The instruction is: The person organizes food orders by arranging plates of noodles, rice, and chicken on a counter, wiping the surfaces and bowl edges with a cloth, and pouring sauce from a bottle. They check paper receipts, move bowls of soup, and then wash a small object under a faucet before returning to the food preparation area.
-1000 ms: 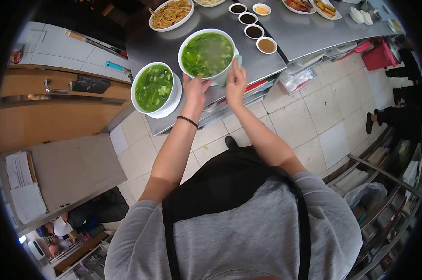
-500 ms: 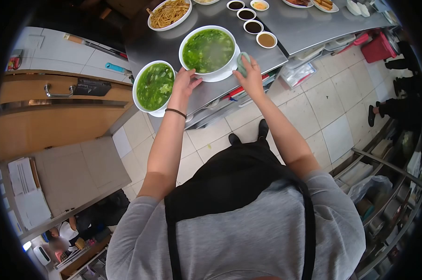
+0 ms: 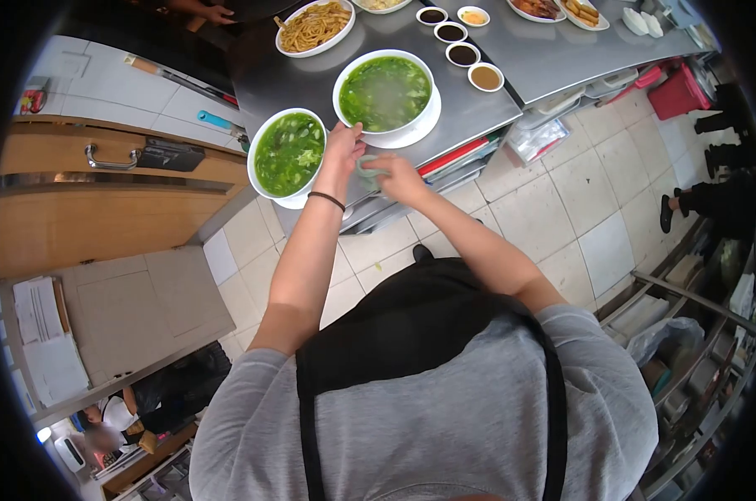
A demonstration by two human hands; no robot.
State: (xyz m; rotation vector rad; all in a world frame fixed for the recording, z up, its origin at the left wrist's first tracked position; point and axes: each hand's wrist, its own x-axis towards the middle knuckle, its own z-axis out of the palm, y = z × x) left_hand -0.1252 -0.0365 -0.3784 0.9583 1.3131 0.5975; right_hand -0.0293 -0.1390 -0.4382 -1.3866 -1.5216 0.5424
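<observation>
Two white bowls of green leafy soup stand on white plates at the counter's near edge: a larger soup bowl (image 3: 385,92) and a smaller soup bowl (image 3: 288,155) to its left. My left hand (image 3: 343,152) reaches between them, its fingers apart and against the lower left side of the larger bowl. Just right of it, my right hand (image 3: 399,178) is closed on a folded pale green cloth (image 3: 370,167), held at the counter's front edge below the plate (image 3: 418,132). My fingers hide part of the cloth.
Beyond the bowls are a plate of noodles (image 3: 315,29) and several small sauce dishes (image 3: 486,78). More plated food (image 3: 585,13) stands at the far right. Below the counter is a shelf (image 3: 457,163). Another person's hand (image 3: 220,15) shows at the top left.
My right hand has moved left with the cloth, from the right side of the larger bowl's plate to beside my left hand. Another person's hand has appeared at the top. The view has shifted slightly.
</observation>
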